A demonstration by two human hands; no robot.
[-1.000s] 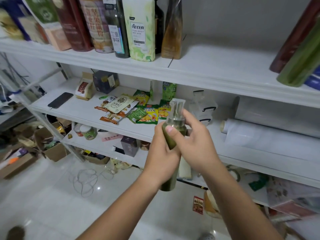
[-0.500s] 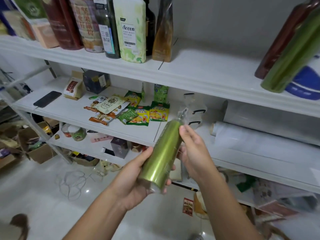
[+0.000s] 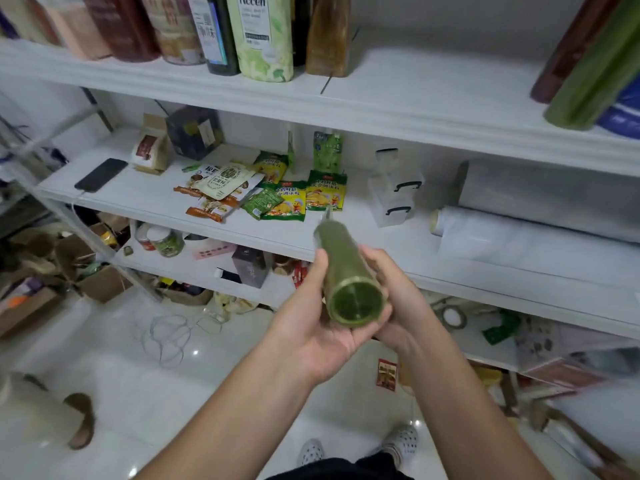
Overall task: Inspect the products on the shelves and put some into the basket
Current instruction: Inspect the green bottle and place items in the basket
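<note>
I hold a green pump bottle (image 3: pixel 341 271) in both hands in front of the white shelves (image 3: pixel 408 98). It lies almost level, its round base turned toward me and its clear pump cap pointing at the middle shelf. My left hand (image 3: pixel 311 320) cups it from below and the left, thumb along its side. My right hand (image 3: pixel 398 299) grips it from the right. No basket is in view.
The top shelf carries tall bottles, one labelled Accen (image 3: pixel 258 36). On the middle shelf lie green and yellow snack packets (image 3: pixel 294 199), a black phone (image 3: pixel 101 174), clear plastic boxes (image 3: pixel 394 192) and film rolls (image 3: pixel 519 233). Cardboard boxes (image 3: pixel 100 282) and a wire coil (image 3: pixel 169 337) sit on the floor.
The bottle has gone from upright, to slanted, to nearly level with its base facing me. Both hands shifted down toward its base end. The view moved closer to the shelves.
</note>
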